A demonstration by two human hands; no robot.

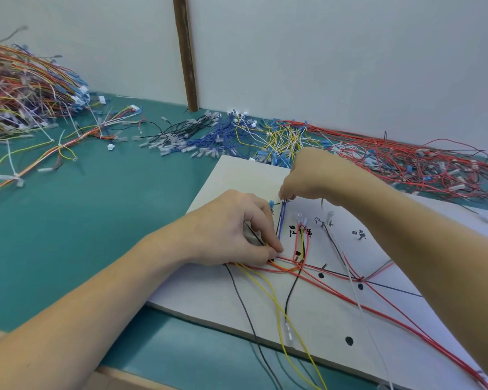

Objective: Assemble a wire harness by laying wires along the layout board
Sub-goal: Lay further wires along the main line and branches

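**Blue wire going onto the layout board**

The right hand pinches the blue wire at its top end, mid-board; the left hand pins wires near the layout board's left edge. Light and limp, it is best held near the terminal. Fingertips hide the connector, seemingly blue.

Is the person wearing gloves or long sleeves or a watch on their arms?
No. Both the left hand and the right hand are bare, with no gloves. Both forearms are bare as far as the picture shows, so no sleeve reaches into view. No watch, ring or bracelet can be seen on either wrist or on the fingers that show.
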